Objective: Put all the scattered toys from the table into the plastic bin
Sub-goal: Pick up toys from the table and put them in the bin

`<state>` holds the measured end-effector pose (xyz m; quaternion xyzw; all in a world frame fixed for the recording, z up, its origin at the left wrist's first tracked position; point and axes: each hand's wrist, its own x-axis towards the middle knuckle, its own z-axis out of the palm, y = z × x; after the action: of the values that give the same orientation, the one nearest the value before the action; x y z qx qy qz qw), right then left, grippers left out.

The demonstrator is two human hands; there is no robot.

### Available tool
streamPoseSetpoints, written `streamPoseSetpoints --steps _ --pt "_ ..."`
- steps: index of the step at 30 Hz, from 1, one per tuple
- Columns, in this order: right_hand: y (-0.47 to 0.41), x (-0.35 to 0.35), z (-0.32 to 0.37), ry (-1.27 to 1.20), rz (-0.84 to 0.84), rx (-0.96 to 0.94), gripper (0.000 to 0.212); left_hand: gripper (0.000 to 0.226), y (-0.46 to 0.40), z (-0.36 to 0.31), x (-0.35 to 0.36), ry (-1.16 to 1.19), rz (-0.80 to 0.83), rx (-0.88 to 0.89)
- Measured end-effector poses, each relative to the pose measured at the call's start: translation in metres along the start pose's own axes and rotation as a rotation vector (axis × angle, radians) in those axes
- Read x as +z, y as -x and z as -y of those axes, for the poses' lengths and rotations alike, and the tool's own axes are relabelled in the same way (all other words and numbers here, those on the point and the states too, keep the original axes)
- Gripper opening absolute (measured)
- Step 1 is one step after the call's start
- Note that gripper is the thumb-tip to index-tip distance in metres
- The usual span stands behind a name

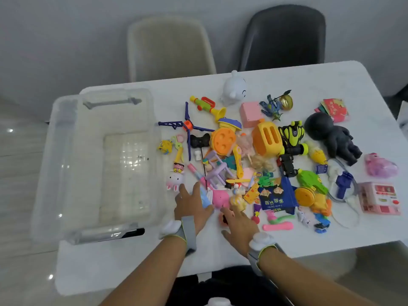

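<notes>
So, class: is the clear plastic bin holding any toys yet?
Empty: through the plastic bin only its bare floor shows; the toys lie outside.

The right hand (239, 221) covers a red toy (221, 218) – its shape unclear; the left hand's fingers (204, 196) hide behind a pale-blue toy (204, 198)

Little readable. Blue booklet (278, 194) near the front of the toy pile: pale Chinese characters, upside down from this view, look like 家庭认知; smaller line under them too blurred. Red packet (334, 109) at far right: gold markings, illegible. Green-and-black toy car (292, 134): small round emblem on the roof, not legible. Pink toy machine (380, 197) at right edge: red panels, no legible print.
</notes>
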<state>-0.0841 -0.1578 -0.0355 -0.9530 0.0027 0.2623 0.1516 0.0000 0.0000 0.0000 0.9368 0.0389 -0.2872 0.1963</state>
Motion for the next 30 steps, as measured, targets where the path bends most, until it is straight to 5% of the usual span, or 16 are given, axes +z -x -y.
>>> streamPoseSetpoints --steps 8,15,24,30 --pt "-0.011 0.016 -0.002 0.159 0.157 -0.046 0.060 0.107 -0.012 0.007 0.030 0.013 0.082 -0.073" --pt "-0.017 0.005 -0.004 0.124 0.146 -0.072 0.049 0.093 -0.013 0.005 0.035 0.152 0.057 -0.095" --pt "-0.019 -0.022 0.008 0.020 -0.097 0.045 0.019 0.100 -0.001 -0.018 -0.008 0.080 -0.084 0.038" --pt "-0.029 -0.091 0.033 -0.139 -0.383 0.101 0.025 0.089 0.012 -0.054 -0.080 0.212 -0.251 0.197"
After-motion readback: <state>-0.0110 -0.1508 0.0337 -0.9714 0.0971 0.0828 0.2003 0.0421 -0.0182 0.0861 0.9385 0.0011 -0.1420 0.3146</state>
